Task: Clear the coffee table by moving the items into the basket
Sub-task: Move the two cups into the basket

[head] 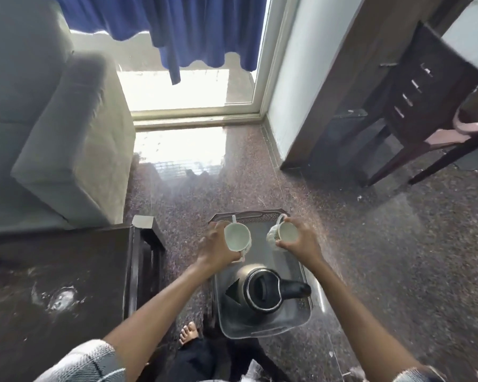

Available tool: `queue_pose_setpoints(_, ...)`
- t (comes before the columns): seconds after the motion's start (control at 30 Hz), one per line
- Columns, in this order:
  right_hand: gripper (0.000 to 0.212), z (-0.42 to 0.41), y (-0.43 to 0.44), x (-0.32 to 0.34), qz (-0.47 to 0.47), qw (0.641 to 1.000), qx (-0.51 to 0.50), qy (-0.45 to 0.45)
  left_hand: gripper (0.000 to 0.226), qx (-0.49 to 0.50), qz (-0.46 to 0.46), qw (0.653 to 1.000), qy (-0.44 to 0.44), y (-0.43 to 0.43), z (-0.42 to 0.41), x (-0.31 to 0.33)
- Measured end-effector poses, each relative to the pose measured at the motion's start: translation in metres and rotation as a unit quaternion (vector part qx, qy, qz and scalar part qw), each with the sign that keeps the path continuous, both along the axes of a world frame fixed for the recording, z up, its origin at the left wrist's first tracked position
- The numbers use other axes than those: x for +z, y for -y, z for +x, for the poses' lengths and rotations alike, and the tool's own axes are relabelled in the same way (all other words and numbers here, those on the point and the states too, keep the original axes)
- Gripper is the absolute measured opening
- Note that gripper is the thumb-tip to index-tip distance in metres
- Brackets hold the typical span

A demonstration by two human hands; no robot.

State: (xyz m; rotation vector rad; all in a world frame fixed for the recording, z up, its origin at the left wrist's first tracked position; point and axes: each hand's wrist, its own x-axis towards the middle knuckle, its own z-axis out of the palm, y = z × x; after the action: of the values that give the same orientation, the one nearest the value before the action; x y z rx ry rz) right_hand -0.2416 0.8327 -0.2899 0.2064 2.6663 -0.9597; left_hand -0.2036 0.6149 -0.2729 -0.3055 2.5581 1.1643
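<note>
A clear plastic basket (262, 330) stands on the floor in front of me, with a dark tray (249, 213) at its far end. Inside it sits a steel kettle (262, 288) with a black lid and handle. My left hand (214, 248) grips a white cup (236, 238) over the basket's far left part. My right hand (301, 244) grips a second white cup (286, 232) over the far right part. Both cups are empty and tilted toward me. Whether they touch the basket floor is hidden.
The dark glossy coffee table (55, 285) lies to my left, with a small white box (142, 221) at its far corner. A grey sofa (53, 128) stands behind it. A dark wooden chair (414, 111) is at the right. My bare foot (188, 333) shows beside the basket.
</note>
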Motion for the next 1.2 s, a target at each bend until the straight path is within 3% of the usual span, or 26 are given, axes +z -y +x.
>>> queue_pose_setpoints(0.27, 0.068, -0.044, -0.007, -0.056, 0.106, 0.988, 0.096, 0.053, 0.076, -0.069, -0.081, 0.994, 0.038, -0.048, -0.052, -0.05)
queue_pose_setpoints(0.43, 0.061, -0.055, -0.012, -0.083, 0.178, 0.977, 0.116, -0.002, 0.072, -0.085, -0.133, 0.987, 0.037, -0.065, -0.067, -0.087)
queue_pose_setpoints(0.67, 0.064, -0.063, -0.015, -0.13, 0.305, 0.929, 0.198, -0.067, 0.062, -0.087, -0.208, 0.974, 0.007, -0.076, -0.076, -0.14)
queue_pose_setpoints(1.0, 0.07, -0.06, -0.012, -0.154, 0.346, 0.91, 0.196, -0.12, 0.06, -0.034, -0.196, 0.98, -0.005, -0.081, -0.081, -0.183)
queue_pose_setpoints(1.2, 0.072, -0.066, -0.009, -0.157, 0.35, 0.907, 0.198, -0.123, 0.057, -0.04, -0.243, 0.969, -0.021, -0.082, -0.082, -0.189)
